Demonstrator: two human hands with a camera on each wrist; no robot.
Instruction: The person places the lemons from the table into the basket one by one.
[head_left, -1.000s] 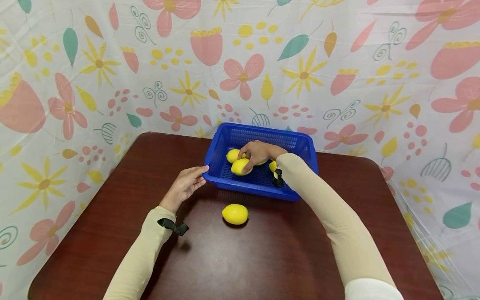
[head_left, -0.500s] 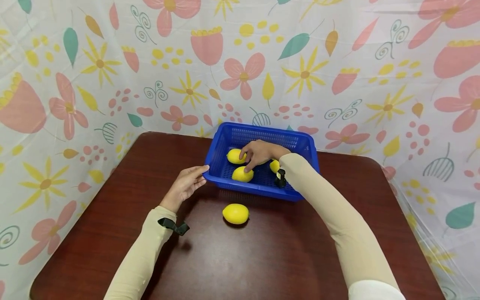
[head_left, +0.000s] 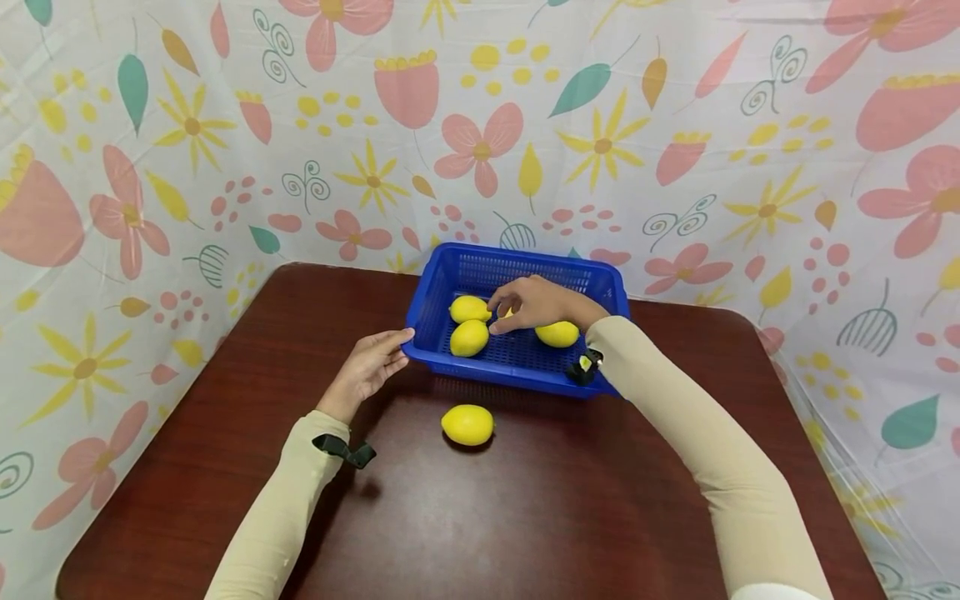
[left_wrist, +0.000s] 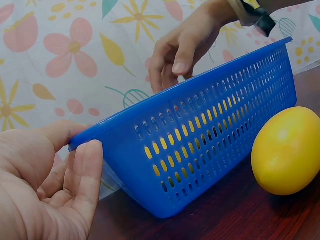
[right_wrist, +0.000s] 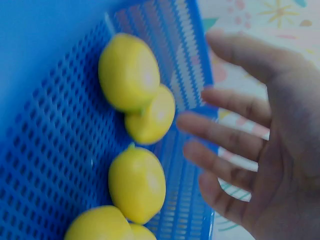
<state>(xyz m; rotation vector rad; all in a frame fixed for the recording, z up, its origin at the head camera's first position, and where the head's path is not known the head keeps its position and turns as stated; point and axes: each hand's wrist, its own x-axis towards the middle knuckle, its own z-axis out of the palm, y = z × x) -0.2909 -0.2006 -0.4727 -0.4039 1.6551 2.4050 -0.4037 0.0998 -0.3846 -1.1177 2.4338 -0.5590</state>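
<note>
A blue plastic basket with slotted sides holds several yellow lemons. My left hand pinches its front left rim, thumb on top and fingers beneath. Over the lemons hovers my right hand, its fingers parted and holding nothing; the right wrist view shows its open palm beside them. Just left of those fingertips lies one lemon, with another lemon close behind it. A further lemon sits under the right wrist, and more are partly hidden by the hand.
One loose lemon lies on the dark wooden table, in front of the basket. A flower-printed curtain hangs behind the table and along its sides. Both wrists carry black straps.
My right hand has lowered a lemon into the basket's left part and let go of it, then drawn back slightly to the right. The left hand has stayed on the rim.
</note>
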